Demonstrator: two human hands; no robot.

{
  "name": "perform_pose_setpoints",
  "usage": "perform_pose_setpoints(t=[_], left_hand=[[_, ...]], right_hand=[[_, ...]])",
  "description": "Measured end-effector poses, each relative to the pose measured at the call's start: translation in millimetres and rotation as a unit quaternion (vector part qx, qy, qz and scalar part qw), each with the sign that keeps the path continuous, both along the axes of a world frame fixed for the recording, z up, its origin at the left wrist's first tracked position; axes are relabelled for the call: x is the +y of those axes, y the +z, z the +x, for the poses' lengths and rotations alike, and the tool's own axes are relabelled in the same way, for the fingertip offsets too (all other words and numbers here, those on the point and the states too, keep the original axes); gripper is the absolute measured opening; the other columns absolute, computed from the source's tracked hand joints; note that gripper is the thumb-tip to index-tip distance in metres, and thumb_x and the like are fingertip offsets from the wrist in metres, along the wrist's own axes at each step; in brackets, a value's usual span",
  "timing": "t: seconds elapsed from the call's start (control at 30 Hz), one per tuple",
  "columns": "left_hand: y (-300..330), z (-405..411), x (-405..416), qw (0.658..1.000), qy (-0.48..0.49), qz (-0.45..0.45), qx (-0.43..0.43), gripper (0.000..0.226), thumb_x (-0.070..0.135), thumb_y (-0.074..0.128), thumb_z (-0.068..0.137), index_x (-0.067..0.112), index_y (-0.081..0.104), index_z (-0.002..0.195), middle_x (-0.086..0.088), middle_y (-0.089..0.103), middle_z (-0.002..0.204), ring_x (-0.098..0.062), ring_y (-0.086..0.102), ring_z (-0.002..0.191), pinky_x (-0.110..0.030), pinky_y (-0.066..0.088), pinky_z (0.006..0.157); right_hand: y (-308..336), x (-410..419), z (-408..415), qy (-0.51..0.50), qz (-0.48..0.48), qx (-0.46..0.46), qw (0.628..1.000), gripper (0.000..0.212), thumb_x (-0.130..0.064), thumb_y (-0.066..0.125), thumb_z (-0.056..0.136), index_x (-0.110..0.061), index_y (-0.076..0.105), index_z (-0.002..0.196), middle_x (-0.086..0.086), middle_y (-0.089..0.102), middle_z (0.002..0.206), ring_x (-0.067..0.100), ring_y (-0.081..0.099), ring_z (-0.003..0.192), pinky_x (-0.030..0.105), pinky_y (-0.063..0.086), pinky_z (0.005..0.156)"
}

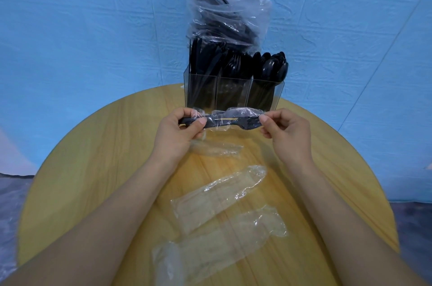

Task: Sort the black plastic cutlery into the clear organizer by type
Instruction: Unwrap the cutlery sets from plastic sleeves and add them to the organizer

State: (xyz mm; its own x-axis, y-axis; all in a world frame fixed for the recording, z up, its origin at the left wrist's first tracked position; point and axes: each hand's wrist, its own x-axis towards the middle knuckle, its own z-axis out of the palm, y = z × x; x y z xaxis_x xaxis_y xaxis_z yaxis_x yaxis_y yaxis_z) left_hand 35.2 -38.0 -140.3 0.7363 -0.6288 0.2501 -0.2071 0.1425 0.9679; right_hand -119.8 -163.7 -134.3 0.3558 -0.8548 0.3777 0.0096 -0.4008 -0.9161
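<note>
A wrapped set of black cutlery (224,120), in a clear plastic sleeve, is held level above the table, just in front of the clear organizer (233,93). My left hand (180,136) grips its handle end. My right hand (285,131) pinches the sleeve at the fork-head end. The organizer has three compartments: knives on the left, forks in the middle, spoons on the right, all standing upright.
Behind the organizer a clear bag (229,19) full of wrapped black cutlery leans on the blue backdrop. Several empty clear sleeves (219,199) lie on the round wooden table (93,168) between my forearms and under my left hand.
</note>
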Motion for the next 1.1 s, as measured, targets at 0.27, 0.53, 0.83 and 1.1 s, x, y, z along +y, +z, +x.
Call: perform_pose_setpoints(t=[0.27, 0.53, 0.83, 1.1], left_hand=[[1.4, 1.3, 0.4, 0.999, 0.008, 0.007, 0.037, 0.008, 0.012, 0.071, 0.081, 0.019, 0.066, 0.080, 0.000, 0.063, 0.074, 0.000, 0.055, 0.056, -0.011, 0.046, 0.052], [0.9, -7.2, 2.3, 0.996, -0.057, 0.065, -0.027, 0.018, 0.011, 0.074, 0.077, 0.003, 0.069, 0.091, -0.005, 0.065, 0.080, 0.003, 0.056, 0.058, -0.011, 0.044, 0.051], [6.4, -6.6, 3.3, 0.996, -0.069, 0.042, 0.024, 0.018, 0.013, 0.072, 0.076, 0.013, 0.073, 0.094, 0.002, 0.069, 0.073, 0.001, 0.058, 0.059, -0.013, 0.046, 0.053], [6.3, -6.4, 8.1, 0.994, -0.089, 0.052, 0.023, 0.009, 0.014, 0.075, 0.073, 0.020, 0.074, 0.079, -0.001, 0.068, 0.074, -0.006, 0.057, 0.061, -0.017, 0.051, 0.058]], right_hand=[[-2.9, -9.4, -4.7, -0.085, 0.022, -0.038, 0.995, 0.018, -0.015, 0.064, 0.089, -0.022, 0.061, 0.073, -0.006, 0.060, 0.068, 0.010, 0.053, 0.065, 0.035, 0.050, 0.071], [-3.0, 1.3, 2.5, 0.045, 0.025, -0.030, 0.998, 0.017, 0.000, 0.055, 0.092, -0.014, 0.057, 0.082, 0.003, 0.060, 0.075, 0.001, 0.058, 0.061, 0.015, 0.051, 0.065], [2.1, -11.3, -5.8, -0.059, 0.083, -0.079, 0.992, 0.017, -0.009, 0.055, 0.094, -0.019, 0.057, 0.080, -0.001, 0.057, 0.076, 0.002, 0.051, 0.056, 0.016, 0.046, 0.061], [0.1, -0.6, 0.0, 0.028, 0.006, -0.035, 0.999, 0.018, -0.002, 0.060, 0.089, -0.016, 0.063, 0.077, 0.000, 0.062, 0.072, 0.003, 0.056, 0.061, 0.018, 0.051, 0.063]])
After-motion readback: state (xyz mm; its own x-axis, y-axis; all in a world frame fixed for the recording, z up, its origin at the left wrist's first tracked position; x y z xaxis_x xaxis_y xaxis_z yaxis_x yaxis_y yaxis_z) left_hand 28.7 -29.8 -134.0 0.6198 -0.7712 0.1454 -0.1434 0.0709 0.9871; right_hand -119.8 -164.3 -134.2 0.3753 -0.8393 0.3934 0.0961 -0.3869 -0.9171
